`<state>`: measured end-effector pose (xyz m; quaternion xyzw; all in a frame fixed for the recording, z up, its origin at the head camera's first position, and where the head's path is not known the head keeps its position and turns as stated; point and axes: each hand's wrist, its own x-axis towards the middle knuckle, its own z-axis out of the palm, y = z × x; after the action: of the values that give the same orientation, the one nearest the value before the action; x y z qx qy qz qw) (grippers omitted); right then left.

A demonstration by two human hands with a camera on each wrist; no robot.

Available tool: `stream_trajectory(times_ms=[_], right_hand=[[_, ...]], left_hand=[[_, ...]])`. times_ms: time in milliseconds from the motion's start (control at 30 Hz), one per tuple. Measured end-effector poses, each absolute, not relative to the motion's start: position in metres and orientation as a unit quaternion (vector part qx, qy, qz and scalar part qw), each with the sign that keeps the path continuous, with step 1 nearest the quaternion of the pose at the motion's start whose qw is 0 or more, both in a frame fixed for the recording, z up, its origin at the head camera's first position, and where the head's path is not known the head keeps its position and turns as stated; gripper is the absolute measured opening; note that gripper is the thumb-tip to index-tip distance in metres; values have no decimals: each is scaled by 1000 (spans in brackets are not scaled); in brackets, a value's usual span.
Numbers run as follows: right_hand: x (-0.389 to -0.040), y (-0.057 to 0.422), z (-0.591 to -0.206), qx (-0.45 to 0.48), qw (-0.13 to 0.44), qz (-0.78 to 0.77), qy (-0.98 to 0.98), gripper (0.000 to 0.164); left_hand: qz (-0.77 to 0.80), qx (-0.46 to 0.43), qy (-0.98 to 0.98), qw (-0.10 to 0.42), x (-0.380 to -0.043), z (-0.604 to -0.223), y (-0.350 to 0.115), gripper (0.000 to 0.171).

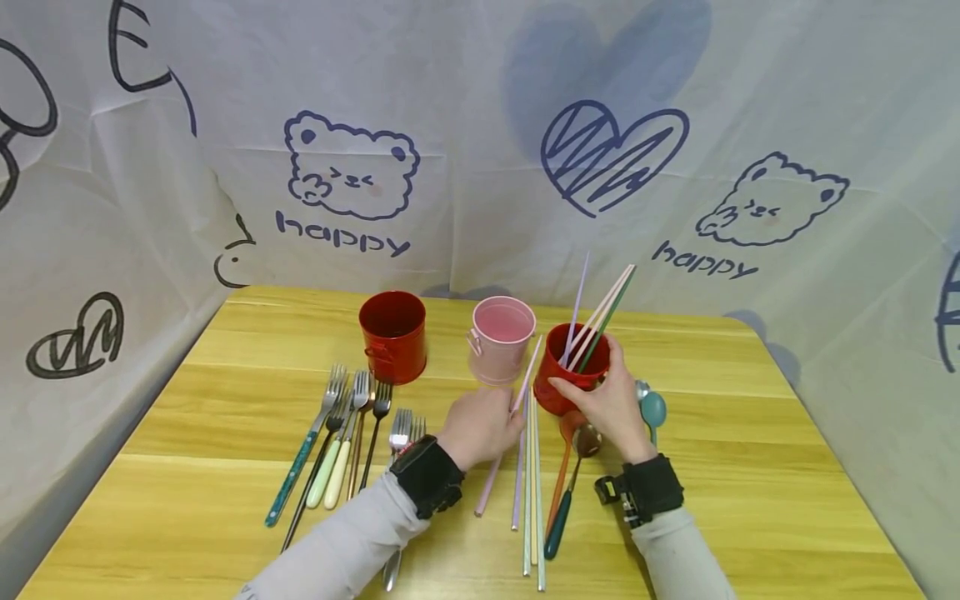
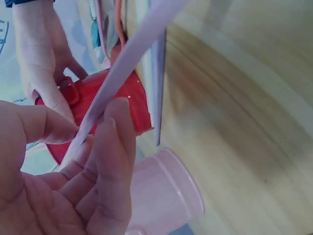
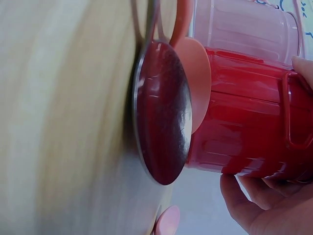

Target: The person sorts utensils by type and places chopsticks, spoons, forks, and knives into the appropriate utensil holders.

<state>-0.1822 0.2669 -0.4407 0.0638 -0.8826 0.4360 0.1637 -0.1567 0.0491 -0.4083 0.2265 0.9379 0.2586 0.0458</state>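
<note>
My left hand (image 1: 483, 427) pinches a pink chopstick (image 1: 529, 367) between thumb and fingers. In the left wrist view that chopstick (image 2: 124, 66) slants across in front of the red bucket (image 2: 128, 100). My right hand (image 1: 617, 410) grips the right-hand red bucket (image 1: 553, 395) at its side, thumb near the front rim and fingers round the far side. Several chopsticks (image 1: 606, 310), lilac, pale pink and green, stand leaning in this bucket. More chopsticks (image 1: 533, 500) lie side by side on the table between my hands.
A pink bucket (image 1: 497, 360) and another red bucket (image 1: 397, 360) stand to the left. Several forks (image 1: 335, 475) lie at left, partly under my left forearm. An orange spoon (image 1: 557, 483), a dark-handled spoon (image 1: 558, 525) and a teal spoon (image 1: 653, 409) lie around the gripped bucket.
</note>
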Motion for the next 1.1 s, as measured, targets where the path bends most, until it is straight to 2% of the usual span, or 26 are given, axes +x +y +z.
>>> stream_trajectory(times_ms=[167,567,1100], right_hand=[[-182,267,-440,67,168,439,-880,93],[-182,268,-441,67,169,449,-875,92],[-183,268,-441,72,168,444,-877,93]], left_hand=[[283,236,929,14,-160,-403,50,12],[330,263,901,-97,-172,-387,52,13],[333,293,880,-172,-197,-338,67,17]])
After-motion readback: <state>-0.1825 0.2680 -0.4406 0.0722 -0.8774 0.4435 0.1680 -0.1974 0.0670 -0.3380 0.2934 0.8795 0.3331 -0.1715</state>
